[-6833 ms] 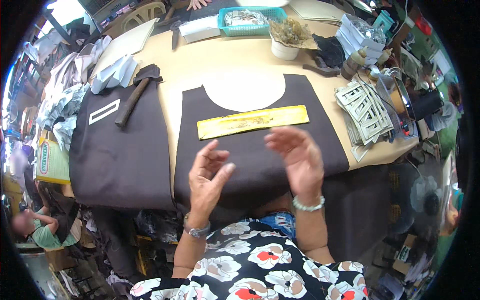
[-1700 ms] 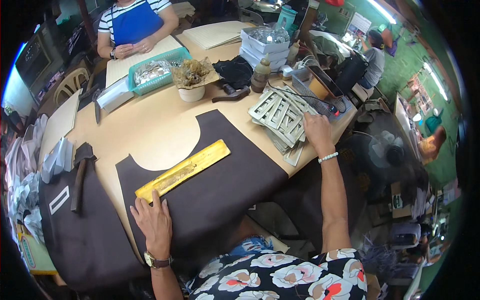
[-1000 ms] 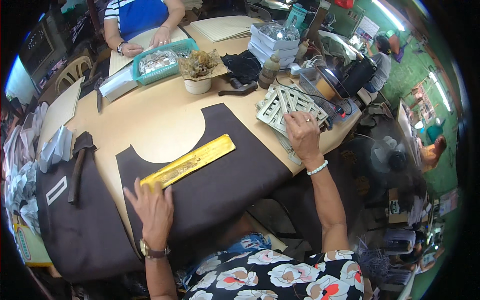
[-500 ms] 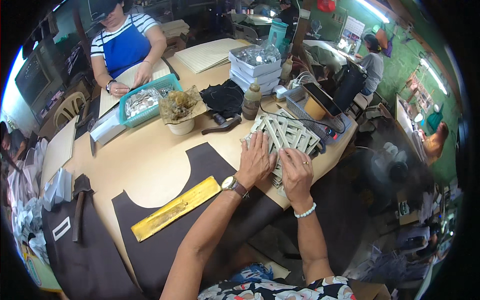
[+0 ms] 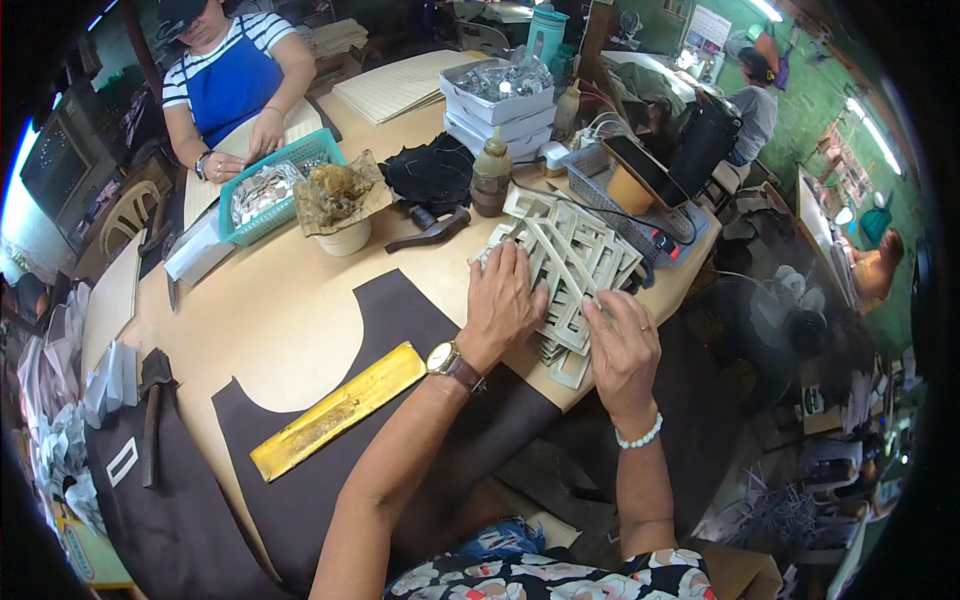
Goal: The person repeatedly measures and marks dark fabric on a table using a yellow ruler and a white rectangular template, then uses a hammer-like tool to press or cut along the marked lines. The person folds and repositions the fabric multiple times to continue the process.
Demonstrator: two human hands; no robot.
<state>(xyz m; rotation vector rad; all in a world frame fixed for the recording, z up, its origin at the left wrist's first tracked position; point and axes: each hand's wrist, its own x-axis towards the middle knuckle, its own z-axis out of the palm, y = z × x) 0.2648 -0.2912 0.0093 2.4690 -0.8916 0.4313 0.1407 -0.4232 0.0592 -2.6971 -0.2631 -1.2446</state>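
A heap of flat cream rectangular frames (image 5: 570, 262) lies criss-crossed at the table's right edge. My left hand (image 5: 505, 305), with a watch on its wrist, lies palm down along the heap's left side, fingers stretched out over the pieces. On the opposite side, my right hand (image 5: 625, 350) has its fingers curled, thumb and forefinger pinched at the edge of a frame; the fingertips are partly hidden. Left of my left wrist, a yellow tray-like strip (image 5: 338, 410) with brown residue rests on a dark brown cut panel (image 5: 410, 300).
A hammer (image 5: 152, 420) and a small white frame (image 5: 122, 462) lie on another dark panel at left. Farther back stand a glue-crusted pot (image 5: 345, 240), a teal basket (image 5: 228, 215), a brown bottle (image 5: 491, 175) and stacked white boxes (image 5: 500, 115). A co-worker (image 5: 235, 80) sits across the table.
My right hand has shifted right and slightly down, from over the frames to the heap's right edge. My left hand stays on the heap's left side. The view has shifted slightly.
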